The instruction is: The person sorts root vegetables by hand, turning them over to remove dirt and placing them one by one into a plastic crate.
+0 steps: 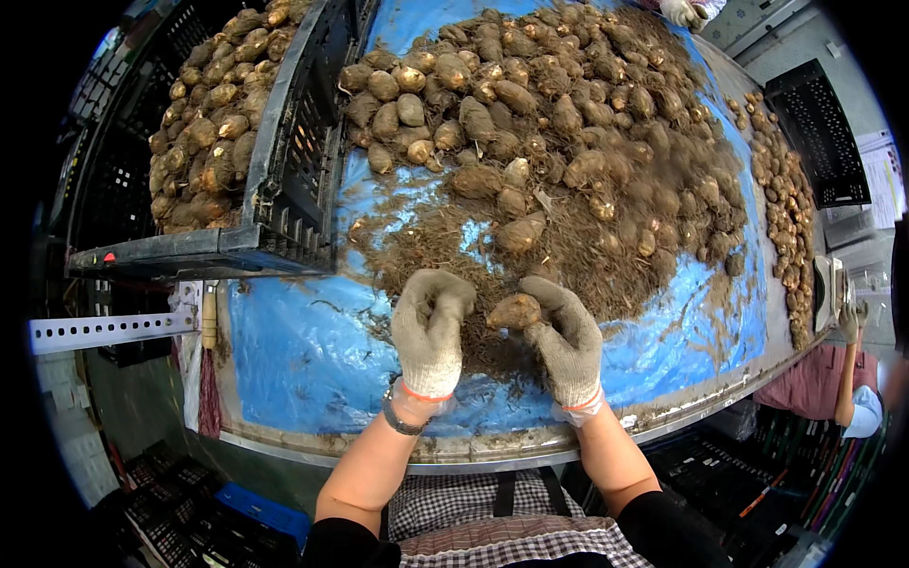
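Grey-gloved right hand (571, 339) pinches 1 tuber (512, 311); left hand (430, 327) curls, grip unclear; printed sheet (881, 180) too small to read.

Each grip (433, 327) wears a soiled grey-beige knitted glove (574, 355) with orange-trimmed cuff (423, 394); dark-banded wristwatch (402, 419), black sleeves (677, 532), black-and-white checked apron (443, 502).

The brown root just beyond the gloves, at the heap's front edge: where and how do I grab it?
Probably pinch the brown root across its thick middle, coming from the near side. It lies on its side, another root sits close behind it, and loose fibres lie in front.
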Available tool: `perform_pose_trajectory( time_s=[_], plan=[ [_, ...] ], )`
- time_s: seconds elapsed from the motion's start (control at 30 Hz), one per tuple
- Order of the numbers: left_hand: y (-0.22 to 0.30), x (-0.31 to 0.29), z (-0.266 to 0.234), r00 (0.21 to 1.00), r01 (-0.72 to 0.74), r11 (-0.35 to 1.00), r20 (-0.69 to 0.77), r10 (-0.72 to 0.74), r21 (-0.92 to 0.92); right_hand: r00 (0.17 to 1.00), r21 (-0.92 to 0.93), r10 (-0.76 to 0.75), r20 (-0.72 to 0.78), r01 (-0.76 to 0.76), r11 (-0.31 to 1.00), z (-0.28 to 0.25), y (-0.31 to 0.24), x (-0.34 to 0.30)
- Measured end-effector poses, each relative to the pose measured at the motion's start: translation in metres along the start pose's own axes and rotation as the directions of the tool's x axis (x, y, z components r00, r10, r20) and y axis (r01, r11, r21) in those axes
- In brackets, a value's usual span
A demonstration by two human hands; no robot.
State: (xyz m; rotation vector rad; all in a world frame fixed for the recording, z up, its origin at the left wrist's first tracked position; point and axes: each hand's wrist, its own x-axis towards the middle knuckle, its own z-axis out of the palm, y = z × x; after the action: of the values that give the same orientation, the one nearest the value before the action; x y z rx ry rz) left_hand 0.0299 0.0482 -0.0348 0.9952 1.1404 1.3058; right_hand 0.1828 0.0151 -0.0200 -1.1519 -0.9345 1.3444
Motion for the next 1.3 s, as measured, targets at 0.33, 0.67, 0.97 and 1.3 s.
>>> perform_pose_trajectory(
  time_s=[0.33, 0.67, 0.97, 1.3],
  plan=[
    [-0.006, -0.001, -0.002, 0.947, -0.309, 0.927, 0.154, 0.28, 0.212, 0.987, -0.3, -0.103, 0.126, 0.137, 0.944, -0.004, 0.006, -0.003],
    [0.003, -0.005, 0.005, 0.923, -0.303, 0.946, 0.281, 0.262, 0.115, 0.999, 0.032, 0.043, 0.018, -0.044, 0.999, -0.009, -0.001, 0.001],
    [0.009, 0.001, 0.001, 0.989, 0.141, 0.97, 0.077, -0.128, -0.197, 0.991, -0.146, -0.113, 0.067, 0.122, 0.982, -0.008, -0.001, -0.001],
    [0.003, -0.003, 0.0, 0.958, -0.146, 0.969, 0.273, 0.089, 0.198, 0.982, -0.401, -0.179, 0.061, 0.188, 0.897, -0.015, 0.012, 0.002]
  ],
)
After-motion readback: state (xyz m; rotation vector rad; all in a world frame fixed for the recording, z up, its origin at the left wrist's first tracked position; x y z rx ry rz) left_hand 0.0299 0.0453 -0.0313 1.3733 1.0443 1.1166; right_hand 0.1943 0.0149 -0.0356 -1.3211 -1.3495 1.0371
